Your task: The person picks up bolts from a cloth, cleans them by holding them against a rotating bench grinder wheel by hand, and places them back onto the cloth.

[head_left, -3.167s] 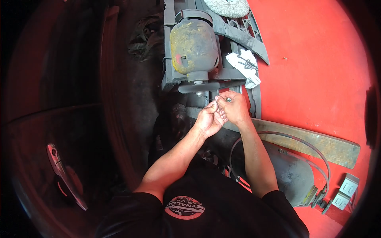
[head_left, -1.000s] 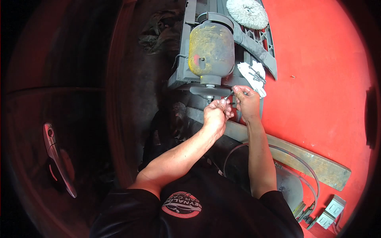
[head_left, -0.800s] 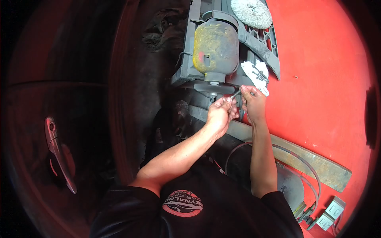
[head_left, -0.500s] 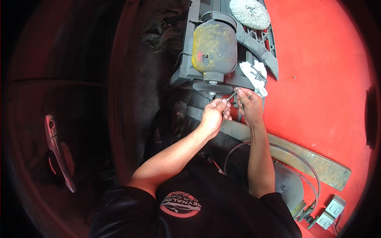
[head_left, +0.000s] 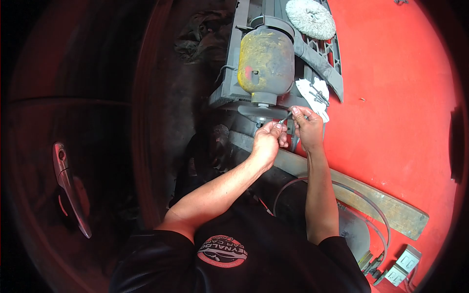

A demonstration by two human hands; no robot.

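Observation:
A thin dark bolt is pinched between my two hands, slanting up to the right. My left hand grips its lower end with closed fingertips. At the upper end, my right hand has thumb and fingers pressed together around it. Just beyond the bolt is the grey wheel of a bench grinder, seen nearly edge-on. Whether the bolt touches the wheel I cannot tell. The grinder's yellow-and-grey motor housing stands above it, worn and dusty.
Several dark bolts lie on a white cloth right of the grinder. A fluffy buffing pad rests farther back. A wooden plank, a hose and an outlet box are lower right. A dark car door stands close on the left.
My hands remain at the wheel with the bolt, its slant slightly altered. The whole view has shifted a little.

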